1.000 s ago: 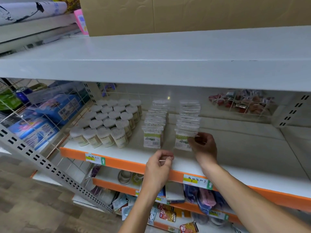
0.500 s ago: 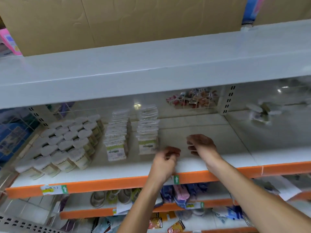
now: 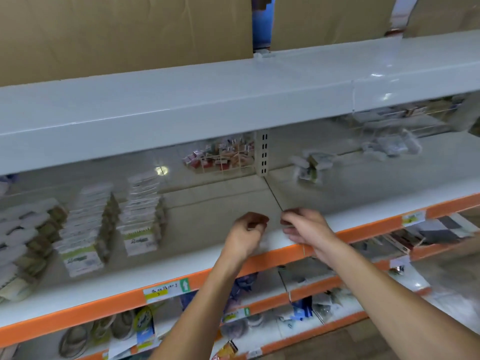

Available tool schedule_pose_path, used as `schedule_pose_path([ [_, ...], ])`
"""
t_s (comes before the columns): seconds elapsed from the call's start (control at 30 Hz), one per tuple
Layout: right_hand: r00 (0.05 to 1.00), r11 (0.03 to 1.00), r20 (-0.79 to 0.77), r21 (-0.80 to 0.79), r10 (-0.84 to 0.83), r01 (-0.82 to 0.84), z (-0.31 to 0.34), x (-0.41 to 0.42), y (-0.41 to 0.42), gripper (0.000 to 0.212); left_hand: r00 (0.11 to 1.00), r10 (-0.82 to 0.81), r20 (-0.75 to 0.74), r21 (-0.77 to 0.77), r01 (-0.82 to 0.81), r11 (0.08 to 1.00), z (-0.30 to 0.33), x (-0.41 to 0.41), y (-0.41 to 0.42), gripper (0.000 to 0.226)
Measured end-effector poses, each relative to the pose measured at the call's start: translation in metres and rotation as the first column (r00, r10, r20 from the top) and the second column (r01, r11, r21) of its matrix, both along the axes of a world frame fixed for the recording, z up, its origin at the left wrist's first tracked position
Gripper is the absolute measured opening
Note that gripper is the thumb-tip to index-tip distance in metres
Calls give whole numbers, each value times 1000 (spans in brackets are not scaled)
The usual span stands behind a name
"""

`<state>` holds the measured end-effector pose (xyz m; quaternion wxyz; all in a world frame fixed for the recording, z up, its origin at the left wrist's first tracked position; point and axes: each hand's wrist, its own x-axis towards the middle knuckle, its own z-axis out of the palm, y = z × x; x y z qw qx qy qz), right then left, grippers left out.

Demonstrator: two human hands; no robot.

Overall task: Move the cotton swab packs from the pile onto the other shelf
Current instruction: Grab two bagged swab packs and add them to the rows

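Note:
Two rows of cotton swab packs stand upright on the left shelf bay, one row nearer the left and one beside it. A loose pile of packs lies at the back of the right bay, with a blurred second heap farther right. My left hand and my right hand hover side by side over the shelf's front, near the seam between the bays. Both have loosely curled fingers and hold nothing. Neither hand touches a pack.
Round white-lidded tubs fill the far left of the shelf. A wire basket of small boxes hangs at the back. The white shelf above overhangs, with cardboard boxes on it. Lower shelves hold mixed goods.
My right hand let go of the front pack of the right row. Both hands and my view swung right, toward the seam between the bays.

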<state>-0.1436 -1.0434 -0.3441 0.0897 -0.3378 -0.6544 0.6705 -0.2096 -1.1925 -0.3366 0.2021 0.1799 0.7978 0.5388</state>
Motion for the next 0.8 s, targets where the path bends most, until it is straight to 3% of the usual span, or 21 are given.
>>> schedule_pose_path([
  [0.37, 995, 995, 30, 29, -99, 98, 11, 77, 127, 21, 996, -81, -24, 22, 81, 996, 7, 60, 144, 19],
  [0.63, 985, 985, 27, 34, -170, 169, 17, 124, 196, 6, 988, -153, -7, 39, 154, 987, -5, 93, 230, 16],
  [0.8, 980, 980, 37, 20, -198, 197, 18, 136, 234, 14, 980, -199, -23, 16, 200, 980, -7, 96, 276, 17],
])
